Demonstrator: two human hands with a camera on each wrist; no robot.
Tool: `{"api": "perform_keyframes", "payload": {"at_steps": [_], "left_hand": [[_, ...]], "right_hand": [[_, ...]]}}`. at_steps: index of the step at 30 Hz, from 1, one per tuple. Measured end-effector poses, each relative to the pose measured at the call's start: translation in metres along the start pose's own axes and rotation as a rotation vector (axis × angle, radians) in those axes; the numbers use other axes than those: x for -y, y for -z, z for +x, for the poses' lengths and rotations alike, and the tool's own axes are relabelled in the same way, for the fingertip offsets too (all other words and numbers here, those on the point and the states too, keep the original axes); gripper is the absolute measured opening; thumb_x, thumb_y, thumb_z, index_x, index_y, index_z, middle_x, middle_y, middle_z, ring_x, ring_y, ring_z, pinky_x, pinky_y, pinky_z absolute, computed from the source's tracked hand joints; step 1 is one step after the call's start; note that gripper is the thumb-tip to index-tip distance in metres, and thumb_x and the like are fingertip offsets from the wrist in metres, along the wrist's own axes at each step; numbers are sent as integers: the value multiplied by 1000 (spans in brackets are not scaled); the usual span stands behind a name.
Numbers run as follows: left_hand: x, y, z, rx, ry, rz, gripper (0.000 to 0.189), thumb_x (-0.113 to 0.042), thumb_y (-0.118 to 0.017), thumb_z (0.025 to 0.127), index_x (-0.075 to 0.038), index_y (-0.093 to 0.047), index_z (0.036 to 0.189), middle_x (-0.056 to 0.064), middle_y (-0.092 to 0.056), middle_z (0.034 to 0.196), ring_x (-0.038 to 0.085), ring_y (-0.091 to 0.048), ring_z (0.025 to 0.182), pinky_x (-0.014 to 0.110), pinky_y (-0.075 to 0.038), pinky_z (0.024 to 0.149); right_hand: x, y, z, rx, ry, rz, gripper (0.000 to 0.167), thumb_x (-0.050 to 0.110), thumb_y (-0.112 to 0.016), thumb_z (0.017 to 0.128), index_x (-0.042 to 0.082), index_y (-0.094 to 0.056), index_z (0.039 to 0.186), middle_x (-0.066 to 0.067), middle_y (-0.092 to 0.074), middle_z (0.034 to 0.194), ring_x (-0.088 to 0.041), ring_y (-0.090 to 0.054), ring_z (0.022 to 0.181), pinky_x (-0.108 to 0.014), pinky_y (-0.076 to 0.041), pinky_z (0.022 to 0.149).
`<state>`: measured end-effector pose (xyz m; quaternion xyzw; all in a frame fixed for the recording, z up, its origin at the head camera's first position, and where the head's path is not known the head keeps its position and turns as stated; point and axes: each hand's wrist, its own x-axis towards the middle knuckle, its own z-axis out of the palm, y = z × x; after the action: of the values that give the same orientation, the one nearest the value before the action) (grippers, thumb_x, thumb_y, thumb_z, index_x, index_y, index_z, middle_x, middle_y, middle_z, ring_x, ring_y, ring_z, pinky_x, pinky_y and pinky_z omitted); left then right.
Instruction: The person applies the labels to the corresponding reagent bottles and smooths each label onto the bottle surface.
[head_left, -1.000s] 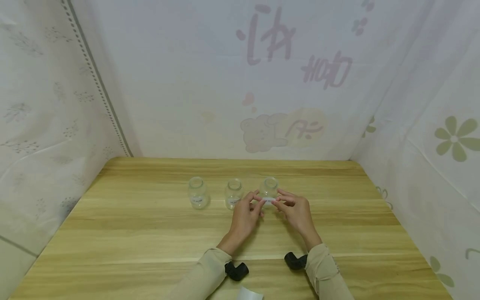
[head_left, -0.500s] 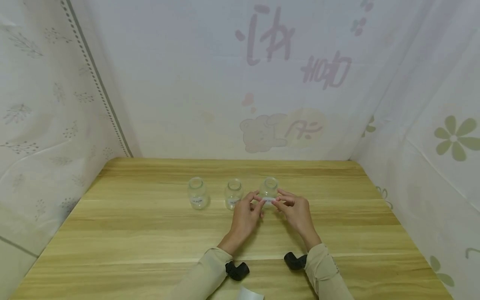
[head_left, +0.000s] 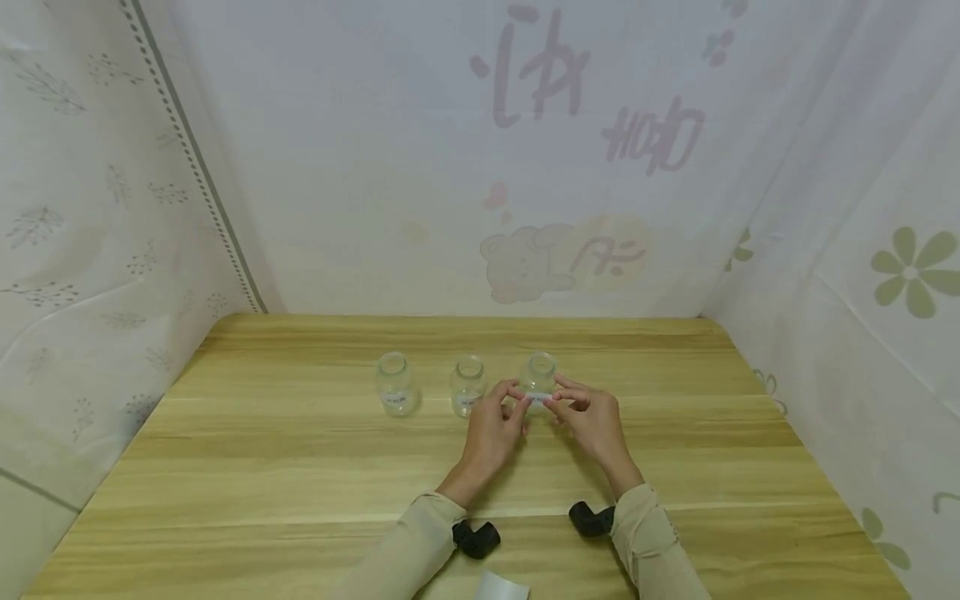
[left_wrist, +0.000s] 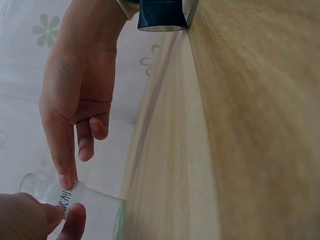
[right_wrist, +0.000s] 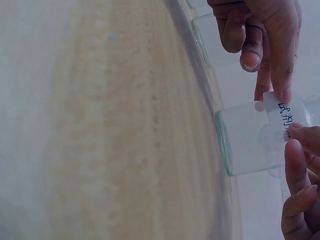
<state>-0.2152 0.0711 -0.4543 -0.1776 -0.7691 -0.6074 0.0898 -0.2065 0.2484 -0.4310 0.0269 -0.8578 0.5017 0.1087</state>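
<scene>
A clear glass jar stands upright on the wooden table, its wide mouth uncovered. Across its front lies a white label with dark handwritten characters, plainer in the right wrist view. My left hand pinches the label's left end between thumb and index finger, against the glass. At the other end my right hand does likewise, its thumb on the label. The lower fingers of both hands are bent beside the jar. Part of the writing is hidden under the thumbs.
Two more labelled glass jars, a middle one and a left one, stand in a row to the left. A pale sheet lies at the table's front edge. Patterned cloth hangs behind and at both sides.
</scene>
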Motion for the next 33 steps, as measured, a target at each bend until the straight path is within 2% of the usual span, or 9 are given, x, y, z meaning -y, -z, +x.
{"api": "perform_keyframes", "payload": {"at_steps": [10, 16, 22, 28, 33], "left_hand": [[-1, 0, 1, 12, 40, 12, 22, -10, -66, 102, 7, -65, 117, 12, -67, 58, 9, -58, 41, 17, -31, 36], [-1, -2, 3, 5, 48, 39, 18, -15, -69, 101, 1, -66, 107, 12, -67, 58, 0, -50, 40, 17, -33, 37], [0, -2, 3, -5, 51, 70, 16, -18, -71, 101, -2, -67, 102, 5, -64, 56, -1, -45, 40, 16, -32, 39], [2, -1, 4, -9, 50, 74, 19, -21, -71, 101, -3, -67, 103, -6, -55, 50, -2, -39, 39, 16, -29, 38], [2, -1, 4, -5, 45, 62, 22, -24, -70, 102, -3, -66, 105, -8, -51, 48, -2, -38, 39, 16, -28, 38]], "right_hand": [[1, 1, 0, -4, -8, 0, 11, 14, -83, 89, 3, -81, 92, -9, -69, 133, -30, -70, 61, -21, -36, 44], [0, 1, 0, -12, -21, -6, 15, 17, -84, 89, 3, -80, 91, -10, -69, 133, -30, -71, 62, -21, -37, 44], [-1, 1, 0, -15, -39, -4, 18, 23, -84, 89, 6, -81, 89, -8, -70, 133, -31, -70, 62, -20, -34, 43], [0, 0, 0, -25, -51, 0, 17, 22, -85, 88, 5, -81, 88, -7, -70, 131, -30, -70, 60, -20, -34, 42], [0, 1, 1, -25, -46, 1, 19, 24, -86, 87, 6, -81, 88, -7, -71, 131, -29, -70, 60, -21, -35, 42]]}}
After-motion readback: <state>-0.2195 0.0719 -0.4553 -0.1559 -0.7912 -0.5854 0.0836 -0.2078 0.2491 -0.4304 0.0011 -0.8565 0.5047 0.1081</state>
